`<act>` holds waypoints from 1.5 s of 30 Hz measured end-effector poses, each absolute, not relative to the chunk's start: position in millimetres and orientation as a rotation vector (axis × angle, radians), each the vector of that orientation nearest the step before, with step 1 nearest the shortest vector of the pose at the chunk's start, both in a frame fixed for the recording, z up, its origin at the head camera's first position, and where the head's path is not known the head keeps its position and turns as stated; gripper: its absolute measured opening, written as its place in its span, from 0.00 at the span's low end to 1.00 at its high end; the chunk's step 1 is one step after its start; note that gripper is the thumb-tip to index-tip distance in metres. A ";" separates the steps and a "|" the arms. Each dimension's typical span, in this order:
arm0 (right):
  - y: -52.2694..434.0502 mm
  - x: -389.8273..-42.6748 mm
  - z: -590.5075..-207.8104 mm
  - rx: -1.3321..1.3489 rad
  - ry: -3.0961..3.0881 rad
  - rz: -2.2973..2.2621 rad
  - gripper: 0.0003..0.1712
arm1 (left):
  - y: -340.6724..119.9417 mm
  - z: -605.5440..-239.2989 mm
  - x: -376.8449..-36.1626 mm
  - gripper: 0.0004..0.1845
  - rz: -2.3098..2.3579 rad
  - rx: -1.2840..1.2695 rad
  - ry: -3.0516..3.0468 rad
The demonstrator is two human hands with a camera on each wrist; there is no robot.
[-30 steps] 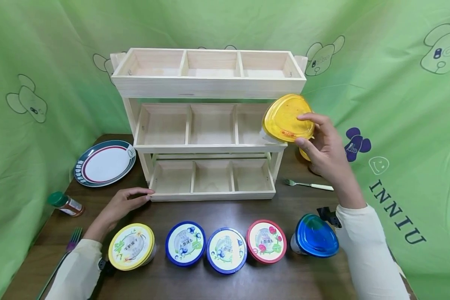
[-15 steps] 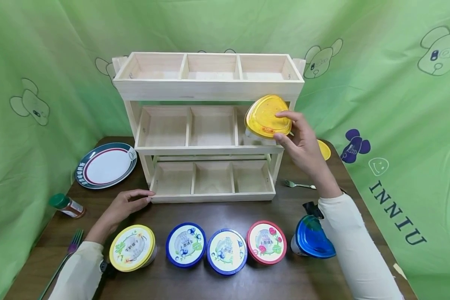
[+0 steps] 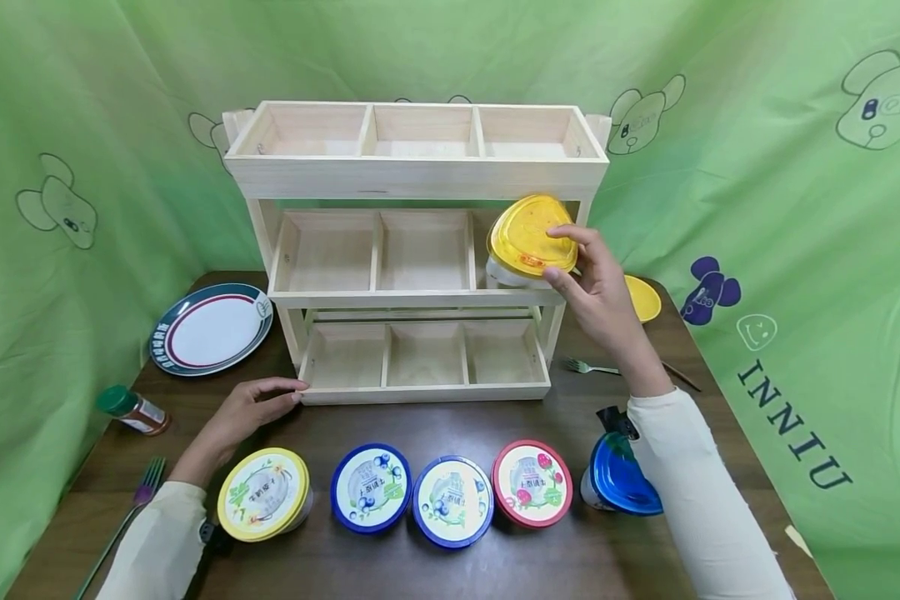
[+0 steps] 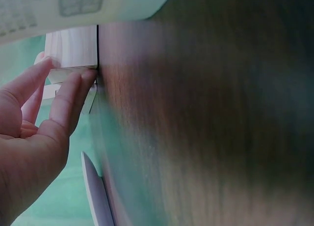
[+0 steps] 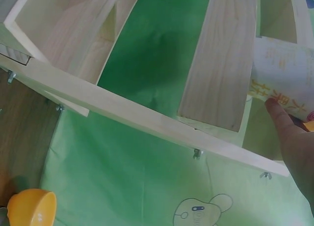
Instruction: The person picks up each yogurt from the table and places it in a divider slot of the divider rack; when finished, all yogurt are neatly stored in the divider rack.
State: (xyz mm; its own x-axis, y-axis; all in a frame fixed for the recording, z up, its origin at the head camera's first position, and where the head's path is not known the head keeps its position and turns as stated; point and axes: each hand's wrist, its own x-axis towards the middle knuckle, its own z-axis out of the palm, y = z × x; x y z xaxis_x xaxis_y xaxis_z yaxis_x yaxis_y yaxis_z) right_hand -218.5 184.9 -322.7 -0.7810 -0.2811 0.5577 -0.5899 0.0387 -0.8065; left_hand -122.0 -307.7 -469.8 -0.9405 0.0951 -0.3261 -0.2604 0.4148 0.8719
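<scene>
In the head view, my right hand (image 3: 600,292) grips a tub with a yellow lid (image 3: 531,237), thumb and fingers at its right side. The tub tilts at the right compartment of the middle tier of a wooden three-tier rack (image 3: 416,179). Its white printed wall (image 5: 282,76) shows in the right wrist view, with a fingertip against it. My left hand (image 3: 251,408) touches the lower tray's front left corner with extended fingers. The left wrist view shows those fingers (image 4: 61,105) at the wooden corner. All visible rack compartments apart from that one hold nothing.
Along the front stand a yellow-lidded tub (image 3: 264,494), two blue-rimmed tubs, a red-rimmed tub (image 3: 532,483) and a blue-lidded tub (image 3: 624,479). A plate (image 3: 212,329), spice jar (image 3: 133,410) and purple fork (image 3: 146,487) lie left. At right are a yellow bowl (image 3: 642,298) and another fork (image 3: 591,367).
My right hand has carried the yellow-lidded tub leftward, then slightly down, into the right compartment's area of the middle tier. My left hand has stayed at the lower tray's corner.
</scene>
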 end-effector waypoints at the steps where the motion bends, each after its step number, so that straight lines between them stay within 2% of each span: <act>1: 185.4 -217.9 -323.4 0.889 -2.070 1.817 0.29 | -307.4 -469.8 -122.0 0.23 1.536 -0.144 2.348; 7: 187.8 -216.6 -329.7 0.864 -2.082 1.831 0.24 | -306.4 -470.8 -120.9 0.23 1.534 -0.160 2.332; 16: 181.7 -229.0 -330.3 0.801 -2.250 1.750 0.26 | -308.7 -469.8 -120.9 0.23 1.550 -0.160 2.310; 23: 179.7 -231.5 -328.1 0.855 -2.307 1.805 0.45 | -307.9 -471.0 -122.2 0.23 1.554 -0.135 2.309; 27: 186.7 -228.4 -325.4 0.798 -2.338 1.773 0.50 | -308.9 -471.0 -122.9 0.24 1.553 -0.139 2.312; 36: 215.1 -213.0 -323.3 0.745 -2.172 1.795 0.42 | -310.8 -469.4 -121.6 0.23 1.566 -0.148 2.300; 45: 257.4 -175.0 -312.2 0.704 -2.203 1.736 0.41 | -309.7 -469.5 -122.4 0.24 1.559 -0.145 2.305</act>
State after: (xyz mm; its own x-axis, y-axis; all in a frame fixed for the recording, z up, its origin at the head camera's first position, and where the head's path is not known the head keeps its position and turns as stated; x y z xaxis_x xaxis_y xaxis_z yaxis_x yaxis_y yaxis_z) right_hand -175.0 257.4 -312.2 -0.8525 -0.2167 0.4757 -0.5132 0.1738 -0.8405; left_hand -122.4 -309.7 -469.5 -0.9323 0.1111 -0.3442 -0.2782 0.3881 0.8786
